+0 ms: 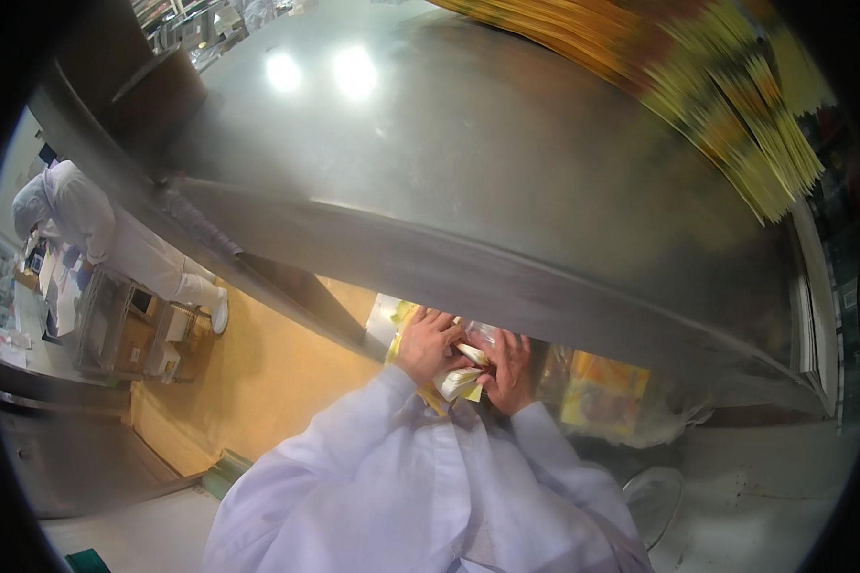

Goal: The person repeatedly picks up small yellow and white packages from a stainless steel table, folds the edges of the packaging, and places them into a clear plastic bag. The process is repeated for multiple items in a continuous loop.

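Below the near edge of a steel surface, both my hands are close together in front of my white coat. They are on a bundle of white and yellow packets (462, 382), its thin edges turned up between them. My left hand (430, 346) grips the bundle's left side with bent fingers. On the other side, my right hand (508, 372) curls its fingers and thumb around the bundle. Clear plastic shows between the fingertips. What lies under the bundle is mostly hidden by my hands and sleeves.
A broad steel surface (430, 143) stretches ahead, with rows of yellow and orange packets (736, 105) at its far right. Right of my hands lies a yellow printed packet (604, 393) near clear plastic. At far left, a person in white (86, 215) bends over a bench beside a cart (105, 320).
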Tool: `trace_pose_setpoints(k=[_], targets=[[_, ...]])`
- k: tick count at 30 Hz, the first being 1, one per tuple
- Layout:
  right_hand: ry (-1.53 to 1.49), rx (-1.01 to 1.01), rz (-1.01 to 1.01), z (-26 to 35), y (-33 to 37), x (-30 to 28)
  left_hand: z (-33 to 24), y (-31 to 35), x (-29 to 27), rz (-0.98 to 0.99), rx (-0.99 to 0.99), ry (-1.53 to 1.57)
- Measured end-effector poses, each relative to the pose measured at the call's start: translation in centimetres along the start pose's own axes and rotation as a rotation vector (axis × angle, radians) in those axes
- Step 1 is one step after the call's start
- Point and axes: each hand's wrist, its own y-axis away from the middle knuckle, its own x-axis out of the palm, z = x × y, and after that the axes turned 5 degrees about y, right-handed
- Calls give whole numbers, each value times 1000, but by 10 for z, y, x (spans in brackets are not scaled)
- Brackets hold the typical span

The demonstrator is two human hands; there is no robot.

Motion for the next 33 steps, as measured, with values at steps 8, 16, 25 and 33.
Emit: trace_pose_setpoints(k=[8,16,25,33], targets=[[10,172,76,-5,-6,-3,-5,3,-6,15,2,-29],[-48,74,-13,-6,0,-1,-10,-1,-14,72,-40,13],[37,-52,-17,-4,7,6,-5,0,-8,39,-21,44],[105,62,72,-9,2,7,-6,2,-14,47,9,13]])
